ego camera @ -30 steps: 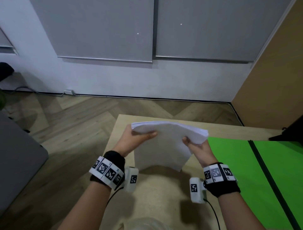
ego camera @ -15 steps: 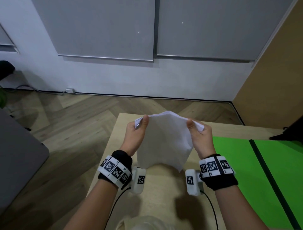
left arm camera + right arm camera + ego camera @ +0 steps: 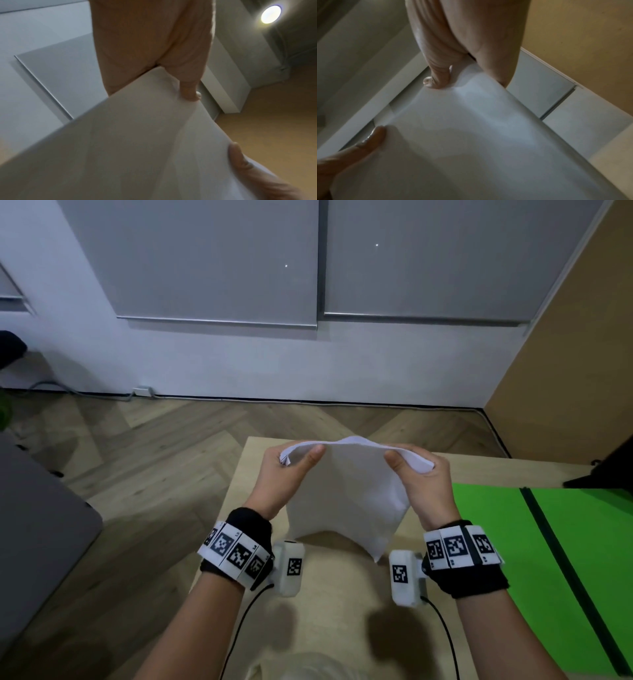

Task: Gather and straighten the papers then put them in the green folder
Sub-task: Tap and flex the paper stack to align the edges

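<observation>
A stack of white papers [image 3: 346,494] stands nearly upright above the wooden table [image 3: 329,618], its top edge bowed. My left hand [image 3: 291,470] pinches the top left corner, thumb on the near face. My right hand [image 3: 416,474] pinches the top right corner the same way. The left wrist view shows the papers [image 3: 137,142] under my thumb, with the other hand's thumb low at the right. In the right wrist view the papers [image 3: 479,135] fill the lower frame. The open green folder [image 3: 561,559] lies flat on the table at the right, with a dark spine down its middle.
The table's left edge drops to a herringbone wood floor [image 3: 144,460]. A grey surface [image 3: 37,535] sits at the far left. A dark object [image 3: 606,470] stands at the table's back right, above the folder. A white wall and a tan panel lie beyond.
The stack has swung from lying tilted and sagging to nearly upright. Both hands rose and shifted to pinch its top corners, and the top edge now bows upward.
</observation>
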A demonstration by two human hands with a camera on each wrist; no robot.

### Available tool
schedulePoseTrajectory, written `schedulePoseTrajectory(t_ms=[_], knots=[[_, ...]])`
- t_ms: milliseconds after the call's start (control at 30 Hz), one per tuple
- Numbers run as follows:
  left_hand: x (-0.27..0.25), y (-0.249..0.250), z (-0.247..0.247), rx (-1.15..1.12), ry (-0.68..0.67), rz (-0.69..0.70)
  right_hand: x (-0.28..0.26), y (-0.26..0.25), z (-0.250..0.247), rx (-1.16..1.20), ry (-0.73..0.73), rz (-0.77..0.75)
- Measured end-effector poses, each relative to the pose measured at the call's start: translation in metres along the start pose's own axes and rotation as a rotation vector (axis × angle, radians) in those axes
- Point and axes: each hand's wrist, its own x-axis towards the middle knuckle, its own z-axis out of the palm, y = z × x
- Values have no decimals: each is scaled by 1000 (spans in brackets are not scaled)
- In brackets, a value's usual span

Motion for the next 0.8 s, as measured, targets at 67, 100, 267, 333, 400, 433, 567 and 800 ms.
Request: schedulePoseTrajectory(t_ms=[67, 100, 267, 333, 400, 433, 567, 800], knots=[[-2, -2, 1, 2, 13, -10, -1, 1, 1, -20, -8, 23], [-3, -7, 1, 5, 2, -33, -3, 3, 2, -20, 9, 60], [-3, -39, -1, 96, 38, -159, 0, 5, 0, -56, 46, 144], [1, -44, -2, 200, 107, -148, 3, -1, -7, -153, -30, 92], [4, -43, -6, 325, 149, -141, 6, -5, -17, -312, -69, 6], [5, -39, -9, 396, 148, -115, 8, -6, -22, -410, -62, -28], [3, -8, -5, 708, -62, 63, 9, -19, -24, -832, -188, -135], [10, -9, -21, 665, -410, -133, 1, -5, -17, -477, -357, -18]])
